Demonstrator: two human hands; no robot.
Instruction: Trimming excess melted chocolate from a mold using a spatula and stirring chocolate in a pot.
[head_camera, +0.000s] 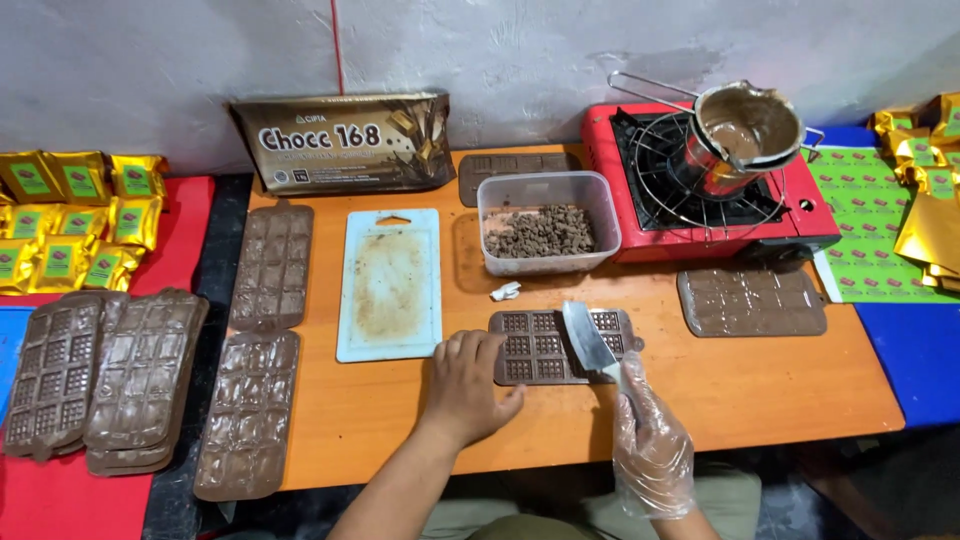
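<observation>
Right grip (650, 440) holds scraper (590, 340) over filled mould (530, 348).

Orange table (760, 385), chocolate moulds (555, 347), cutting board (390, 285), red stove (715, 185)

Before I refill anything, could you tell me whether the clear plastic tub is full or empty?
Partly full: the clear plastic tub holds brown chocolate chunks covering its bottom, well below the rim.

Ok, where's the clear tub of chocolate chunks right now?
In the head view the clear tub sits at the back of the orange table, between the cutting board and the red stove, behind the brown mould.
</observation>
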